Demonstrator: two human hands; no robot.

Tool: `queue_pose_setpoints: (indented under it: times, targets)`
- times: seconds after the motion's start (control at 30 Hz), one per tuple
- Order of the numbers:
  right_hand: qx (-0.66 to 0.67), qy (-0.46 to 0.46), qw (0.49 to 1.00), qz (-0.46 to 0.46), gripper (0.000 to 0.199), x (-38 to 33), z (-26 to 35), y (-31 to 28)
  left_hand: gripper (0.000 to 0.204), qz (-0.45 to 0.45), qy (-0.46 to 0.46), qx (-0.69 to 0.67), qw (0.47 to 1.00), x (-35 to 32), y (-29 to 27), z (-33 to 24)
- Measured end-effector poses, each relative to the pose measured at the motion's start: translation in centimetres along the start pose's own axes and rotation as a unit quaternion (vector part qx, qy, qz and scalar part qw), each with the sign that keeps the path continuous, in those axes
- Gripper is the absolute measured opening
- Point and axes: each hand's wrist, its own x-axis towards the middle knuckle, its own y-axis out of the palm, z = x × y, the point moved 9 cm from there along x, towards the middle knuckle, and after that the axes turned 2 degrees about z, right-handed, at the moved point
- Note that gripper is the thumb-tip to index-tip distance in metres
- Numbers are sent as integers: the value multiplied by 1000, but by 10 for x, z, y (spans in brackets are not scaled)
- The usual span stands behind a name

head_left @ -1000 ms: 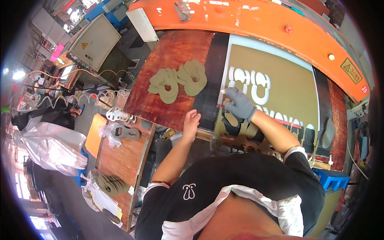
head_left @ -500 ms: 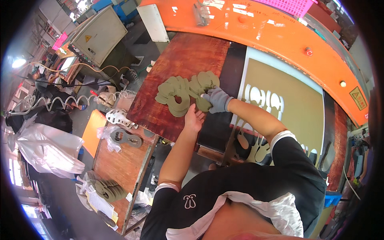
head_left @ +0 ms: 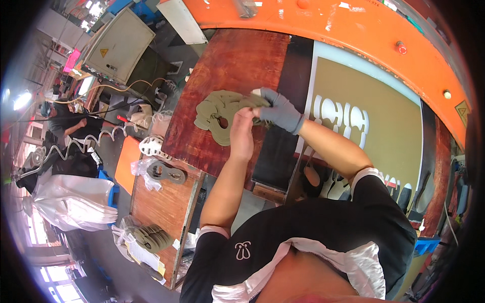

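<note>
Head view, the only one given. The left hand (head_left: 242, 135), bare, and the right hand (head_left: 283, 112), in a grey glove, meet above a red-brown board (head_left: 242, 53). The right hand's fingers are bent and appear to pinch a bunch of olive cut-outs (head_left: 259, 100), blurred and partly hidden. The left hand's fingertips lie against or just beside the same bunch; whether they pinch it cannot be told. Immediately left, a fanned pile of ring-shaped olive pieces (head_left: 208, 112) lies on the board, its edges uneven. To the right, beyond a black strip (head_left: 294, 76), an olive sheet (head_left: 376, 96) shows white openings (head_left: 331, 110); an orange machine beam (head_left: 283, 14) spans the far side.

Likely faults, as judged: thin pieces could slip out of the bunch or fold if the pinch catches only some layers; the neighbouring pile could be pushed askew if the left wrist brushes it, since the two lie very near; and the glove could dull the feel of single layers.
</note>
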Motion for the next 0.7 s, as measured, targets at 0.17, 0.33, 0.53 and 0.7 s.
queue_pose_setpoints:
  times: [0.17, 0.33, 0.53, 0.7]
  targets:
    - [351, 105, 930, -23, 34, -40, 11, 22, 44, 65, 75, 166, 981, -44, 31, -34]
    - [401, 91, 907, 93, 37, -71, 24, 65, 68, 185, 11, 189, 964, -81, 26, -28]
    - [65, 45, 991, 109, 46, -95, 40, 90, 55, 178, 61, 183, 965, -120, 11, -36]
    - [-331, -100, 937, 49, 53, -105, 73, 118, 44, 140, 85, 143, 976, -154, -5, -52]
